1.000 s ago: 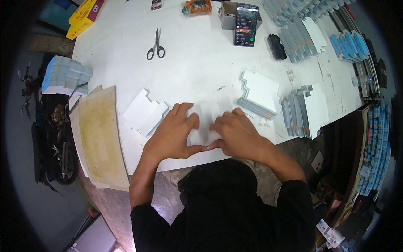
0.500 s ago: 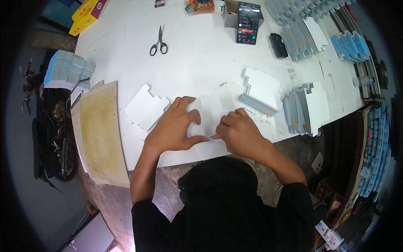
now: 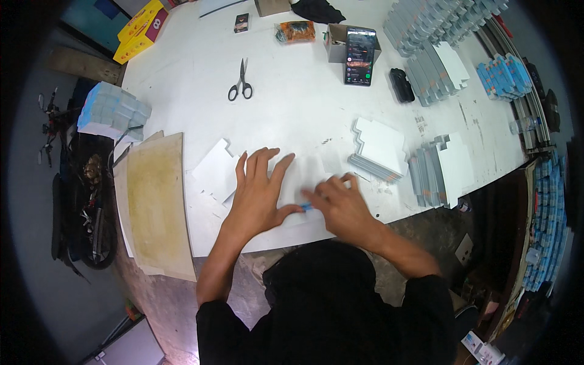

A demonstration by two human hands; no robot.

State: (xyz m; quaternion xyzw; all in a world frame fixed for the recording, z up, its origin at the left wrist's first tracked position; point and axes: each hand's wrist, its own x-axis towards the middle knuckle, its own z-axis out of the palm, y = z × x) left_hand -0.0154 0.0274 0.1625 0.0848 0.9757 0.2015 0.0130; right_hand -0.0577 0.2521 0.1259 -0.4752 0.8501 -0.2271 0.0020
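A white folding-carton blank (image 3: 308, 170) lies flat between my hands near the table's front edge, hard to tell from the white tabletop. A small blue printed part (image 3: 307, 207) of it shows at its near edge. My left hand (image 3: 258, 191) is spread open over its left side, with the thumb tip against the blue part. On the other side, my right hand (image 3: 337, 204) has curled fingers closed at the same edge; its fingertips are slightly blurred. Some white blanks (image 3: 213, 170) with stepped edges lie left of my left hand, partly covered by it.
Stacks of white blanks (image 3: 380, 146) and grey folded cartons (image 3: 429, 173) stand at the right. Farther back are scissors (image 3: 241, 82), a phone (image 3: 360, 56) leaning on a small box, and a black case (image 3: 401, 85). A yellowed board (image 3: 155, 201) covers the left edge.
The whole view has shifted, showing more of the table's far side. My left fingers have straightened and spread. My right fingertips have lifted a little, and blue now shows at the blank's edge.
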